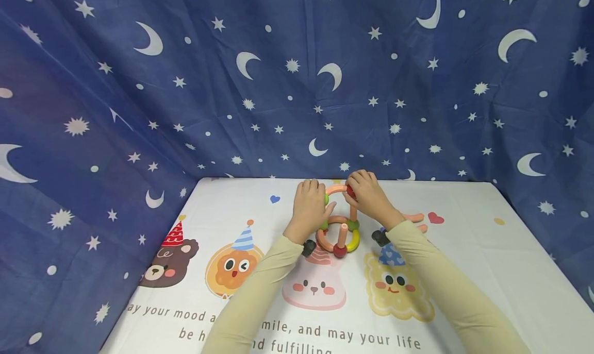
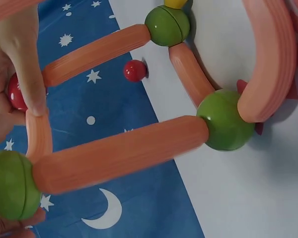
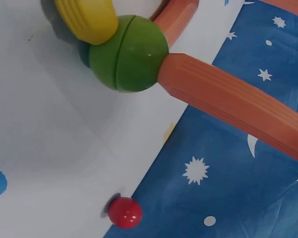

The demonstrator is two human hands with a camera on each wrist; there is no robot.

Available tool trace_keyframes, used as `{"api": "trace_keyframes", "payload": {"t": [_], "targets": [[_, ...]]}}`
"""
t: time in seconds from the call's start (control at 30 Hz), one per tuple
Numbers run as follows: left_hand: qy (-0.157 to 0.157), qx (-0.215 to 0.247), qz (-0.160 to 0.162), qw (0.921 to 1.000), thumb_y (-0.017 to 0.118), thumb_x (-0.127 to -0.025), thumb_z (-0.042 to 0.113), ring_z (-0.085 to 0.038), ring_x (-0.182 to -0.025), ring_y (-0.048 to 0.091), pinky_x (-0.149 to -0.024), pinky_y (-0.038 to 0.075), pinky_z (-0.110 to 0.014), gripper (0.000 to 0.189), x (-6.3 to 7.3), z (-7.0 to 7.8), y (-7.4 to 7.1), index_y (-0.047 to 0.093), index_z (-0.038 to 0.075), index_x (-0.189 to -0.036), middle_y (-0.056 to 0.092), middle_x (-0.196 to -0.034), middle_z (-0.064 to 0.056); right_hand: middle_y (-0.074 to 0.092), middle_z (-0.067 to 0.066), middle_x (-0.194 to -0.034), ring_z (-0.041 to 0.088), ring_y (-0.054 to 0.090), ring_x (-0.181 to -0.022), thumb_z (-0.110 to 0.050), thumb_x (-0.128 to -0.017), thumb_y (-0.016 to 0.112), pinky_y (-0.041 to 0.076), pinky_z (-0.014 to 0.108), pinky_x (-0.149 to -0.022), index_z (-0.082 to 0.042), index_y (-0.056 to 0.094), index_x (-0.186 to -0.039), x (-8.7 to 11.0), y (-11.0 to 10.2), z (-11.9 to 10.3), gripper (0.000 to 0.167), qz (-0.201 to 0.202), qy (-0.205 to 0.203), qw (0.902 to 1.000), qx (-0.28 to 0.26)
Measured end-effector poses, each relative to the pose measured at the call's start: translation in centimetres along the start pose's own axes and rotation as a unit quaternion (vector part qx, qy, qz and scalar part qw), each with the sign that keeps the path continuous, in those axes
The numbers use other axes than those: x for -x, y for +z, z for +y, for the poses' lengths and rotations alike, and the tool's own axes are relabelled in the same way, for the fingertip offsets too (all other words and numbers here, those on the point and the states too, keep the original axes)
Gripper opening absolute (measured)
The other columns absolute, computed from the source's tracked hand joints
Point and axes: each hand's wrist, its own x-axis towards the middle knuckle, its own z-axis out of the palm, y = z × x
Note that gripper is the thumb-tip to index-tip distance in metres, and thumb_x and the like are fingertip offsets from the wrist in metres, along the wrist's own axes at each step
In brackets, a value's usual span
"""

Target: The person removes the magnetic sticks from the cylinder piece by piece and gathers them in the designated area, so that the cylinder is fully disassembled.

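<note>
A frame of pale orange rods and coloured balls stands on the table, its lower ring holding a yellow curved rod point(image 1: 353, 240) and a red ball point(image 1: 340, 251) with a short upright rod point(image 1: 342, 234). My left hand point(image 1: 309, 208) grips the green ball point(image 2: 12, 186) at the upper left corner. My right hand point(image 1: 368, 194) pinches the red ball point(image 2: 16, 93) at the upper right corner. A curved rod point(image 1: 336, 189) bridges these two balls. Upright rods point(image 2: 124, 153) join the top to green balls point(image 3: 130, 54) below.
Loose orange rods point(image 1: 414, 217) lie beside the right forearm. A loose red ball point(image 3: 124, 212) sits close to the table's far edge. The white tablecloth point(image 1: 260, 209) has printed cartoon figures; a blue star-patterned curtain point(image 1: 278, 112) hangs behind.
</note>
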Motion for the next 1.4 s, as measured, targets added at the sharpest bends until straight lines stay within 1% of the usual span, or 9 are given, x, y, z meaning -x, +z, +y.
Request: {"api": "trace_keyframes", "payload": {"t": [0.17,0.33,0.5,0.6,0.8,0.97,1.17,1.3,1.4], "targets": [[-0.019,-0.030,-0.019,0.9992,0.053,-0.089,0.053,-0.020,-0.097,0.047,-0.087,0.038,-0.033,0.047,-0.3,0.3,0.4,0.058,0.008,-0.100,0.054,-0.099,-0.006,0.061,0.013,-0.100,0.031,0.051,-0.098,-0.019,-0.083,0.067,0.041,0.048,-0.083,-0.003,0.060,-0.096,0.3,0.5,0.2,0.022,0.012,-0.001,0.9999,0.000],[-0.020,-0.038,-0.006,0.9991,0.054,-0.089,0.051,-0.020,-0.092,0.048,-0.084,0.039,-0.031,0.042,-0.6,0.2,0.8,0.059,0.009,-0.096,0.055,-0.095,-0.005,0.059,0.012,-0.098,0.030,0.050,-0.097,-0.016,-0.086,0.064,0.041,0.048,-0.084,-0.004,0.058,-0.098,0.6,0.7,0.4,0.018,0.024,0.004,0.9996,-0.012],[-0.014,-0.011,0.017,0.9997,0.059,-0.088,0.044,-0.020,-0.091,0.049,-0.085,0.040,-0.032,0.034,-0.6,0.0,1.1,0.060,0.010,-0.093,0.057,-0.095,-0.005,0.058,0.011,-0.095,0.029,0.050,-0.095,-0.006,-0.088,0.060,0.040,0.044,-0.080,-0.005,0.057,-0.098,0.7,0.4,0.4,0.011,0.033,0.002,0.9985,-0.043],[-0.008,0.001,0.032,0.9995,0.060,-0.087,0.042,-0.020,-0.090,0.050,-0.084,0.041,-0.032,0.031,-0.5,0.0,1.3,0.060,0.011,-0.093,0.058,-0.095,-0.005,0.058,0.011,-0.096,0.028,0.049,-0.094,-0.001,-0.087,0.061,0.040,0.043,-0.079,-0.004,0.057,-0.098,0.7,0.2,0.5,0.012,0.023,-0.005,0.9981,-0.058],[-0.009,0.012,0.056,0.9983,0.060,-0.087,0.037,-0.019,-0.087,0.049,-0.081,0.041,-0.031,0.026,-0.5,0.1,1.5,0.060,0.012,-0.091,0.057,-0.093,-0.004,0.058,0.014,-0.103,0.029,0.048,-0.100,0.000,-0.084,0.063,0.043,0.044,-0.086,-0.001,0.057,-0.101,0.9,-0.1,0.5,0.018,-0.005,-0.012,0.9961,-0.087],[-0.012,0.019,0.060,0.9979,0.061,-0.087,0.036,-0.020,-0.088,0.049,-0.082,0.042,-0.032,0.024,-0.3,0.1,1.5,0.062,0.012,-0.093,0.058,-0.093,-0.005,0.058,0.013,-0.103,0.028,0.048,-0.099,0.001,-0.081,0.068,0.044,0.041,-0.083,-0.003,0.060,-0.098,1.2,-0.3,0.5,0.020,0.001,-0.026,0.9928,-0.117],[-0.009,0.020,0.062,0.9978,0.060,-0.088,0.039,-0.020,-0.089,0.049,-0.082,0.042,-0.032,0.026,-0.2,0.0,1.5,0.064,0.013,-0.093,0.059,-0.093,-0.004,0.058,0.011,-0.104,0.026,0.047,-0.099,-0.001,-0.082,0.068,0.045,0.037,-0.080,-0.005,0.062,-0.098,1.4,-0.4,0.6,0.018,0.003,-0.045,0.9916,-0.121],[-0.009,0.019,0.066,0.9976,0.061,-0.088,0.040,-0.020,-0.089,0.050,-0.083,0.042,-0.032,0.026,-0.2,0.0,1.6,0.065,0.014,-0.093,0.059,-0.094,-0.004,0.058,0.012,-0.105,0.026,0.048,-0.100,-0.003,-0.083,0.068,0.046,0.037,-0.081,-0.005,0.063,-0.100,1.5,-0.5,0.7,0.017,-0.002,-0.041,0.9915,-0.123],[-0.015,0.017,0.068,0.9974,0.061,-0.088,0.039,-0.020,-0.089,0.050,-0.083,0.042,-0.032,0.026,-0.1,0.0,1.7,0.066,0.014,-0.093,0.059,-0.093,-0.004,0.058,0.013,-0.108,0.026,0.048,-0.102,-0.004,-0.083,0.068,0.049,0.038,-0.083,-0.004,0.063,-0.104,1.7,-0.8,0.6,0.022,-0.009,-0.028,0.9913,-0.128]]}}
